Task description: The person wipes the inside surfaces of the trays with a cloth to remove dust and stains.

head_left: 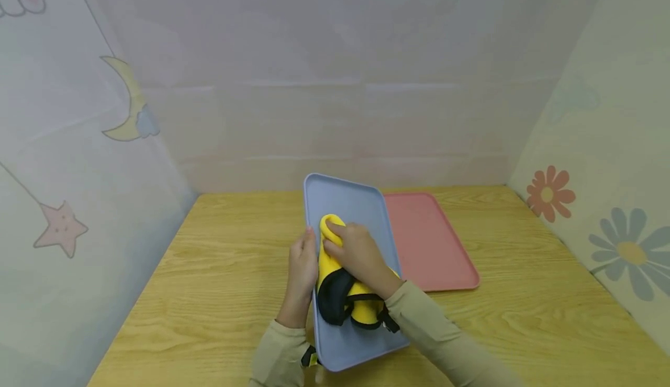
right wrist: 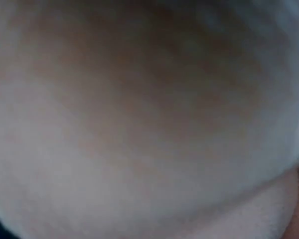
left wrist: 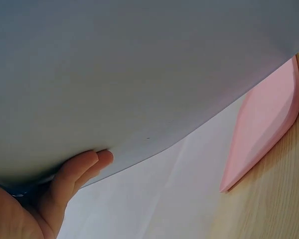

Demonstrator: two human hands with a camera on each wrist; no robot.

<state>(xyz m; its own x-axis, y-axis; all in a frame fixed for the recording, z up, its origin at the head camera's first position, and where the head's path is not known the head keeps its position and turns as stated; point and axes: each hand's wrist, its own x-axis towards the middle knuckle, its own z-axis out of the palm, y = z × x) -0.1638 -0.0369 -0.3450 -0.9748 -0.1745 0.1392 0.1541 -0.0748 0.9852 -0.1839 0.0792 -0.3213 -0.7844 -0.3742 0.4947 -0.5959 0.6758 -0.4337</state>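
In the head view, my left hand grips the left edge of a light blue tray, which is held tilted above the table. The left wrist view shows that hand's fingers against the tray's underside. On the tray lies a soft yellow fabric item with black trim and a black strap; its exact kind is unclear. My right hand pinches the item's upper yellow fold, hiding part of it. The right wrist view is filled by a blurred close surface.
A pink tray lies on the wooden table, behind and right of the blue tray, which partly covers it from view. Pale printed walls close in the table at the back and sides.
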